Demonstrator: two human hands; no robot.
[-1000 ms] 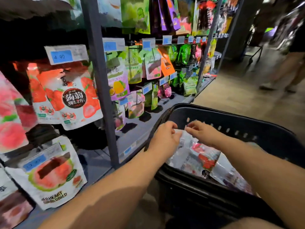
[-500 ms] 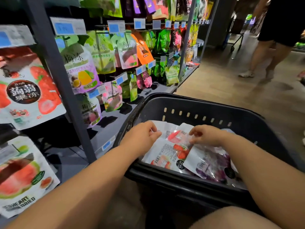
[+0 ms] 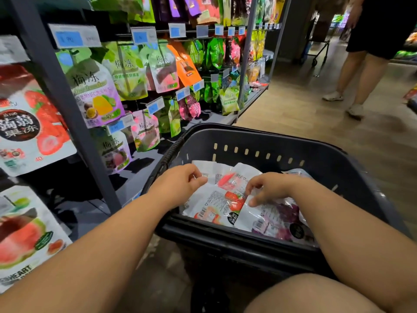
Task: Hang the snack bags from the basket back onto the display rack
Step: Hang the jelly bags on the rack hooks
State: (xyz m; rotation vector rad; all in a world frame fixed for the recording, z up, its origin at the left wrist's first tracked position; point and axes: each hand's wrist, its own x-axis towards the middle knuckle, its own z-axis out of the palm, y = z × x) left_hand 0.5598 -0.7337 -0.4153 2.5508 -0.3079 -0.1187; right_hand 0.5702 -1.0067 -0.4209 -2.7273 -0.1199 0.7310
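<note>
Reaching into the basket (image 3: 316, 159) at 5 o'clock, both hands are working the snack bags (image 3: 225, 171) lying flat inside. Left hand (image 3: 178, 185) is pinching the top edge of the strawberry bag (image 3: 214, 199), fingers curled together on it. Right hand (image 3: 273, 188) is clamping curled fingers and thumb on the corner of the purple bag (image 3: 279, 219) just beside, probably peeling the two apart for one clean pickup. Display rack (image 3: 65, 105) is standing at 10 o'clock.
</note>
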